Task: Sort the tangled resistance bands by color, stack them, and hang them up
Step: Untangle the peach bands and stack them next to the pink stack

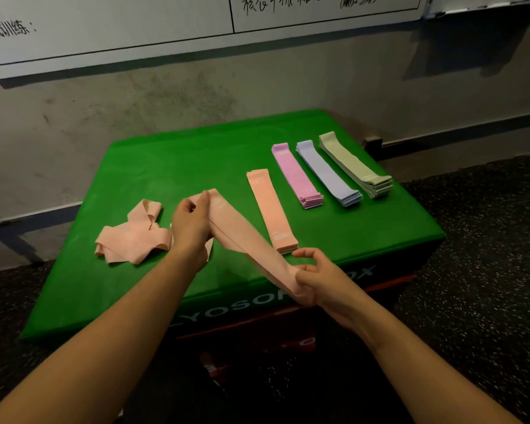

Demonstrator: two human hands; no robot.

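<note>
A peach band (pixel 242 237) is stretched above the green box top (pixel 172 166) between both hands. My left hand (pixel 192 223) pinches its far end, and my right hand (pixel 315 280) grips its near end by the front edge. To the left lies a tangled heap of peach bands (pixel 132 237). Just right of the held band sits a flat peach stack (pixel 271 209). Further right lie a pink stack (pixel 297 175), a lavender stack (pixel 328 172) and a pale green stack (pixel 355 163), side by side.
The green-topped box stands against a grey wall (pixel 104 117) with a whiteboard (pixel 135 22) above. Dark speckled floor (pixel 478 270) surrounds the box. The back left of the box top is bare.
</note>
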